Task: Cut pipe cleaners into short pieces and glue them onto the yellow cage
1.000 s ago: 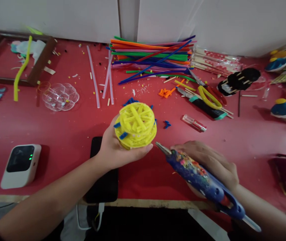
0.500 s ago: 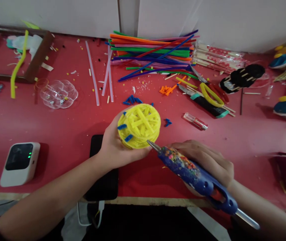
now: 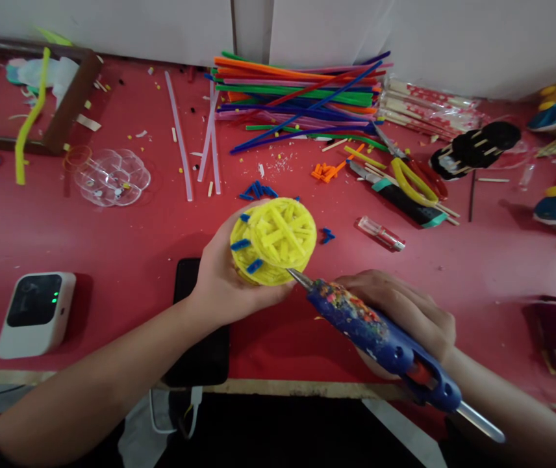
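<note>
My left hand point(image 3: 222, 279) cups a round yellow disc woven from pipe cleaners point(image 3: 274, 239), with a few short blue pieces stuck on its left rim. My right hand point(image 3: 404, 312) is wrapped round a blue glue gun point(image 3: 380, 341) speckled with dried glue. The gun's metal nozzle touches the disc's lower right edge. Both are held just above the red table point(image 3: 453, 260).
A black phone point(image 3: 200, 351) lies under my left wrist and a white device point(image 3: 34, 313) at the left edge. Coloured pipe cleaners point(image 3: 302, 104), pliers point(image 3: 404, 188), a clear flower-shaped tray point(image 3: 111, 177), blue and orange offcuts and toy figures lie further back.
The glue gun has moved left and up until its nozzle meets the disc's lower right edge. My left hand has tilted the disc slightly and shifted it right.
</note>
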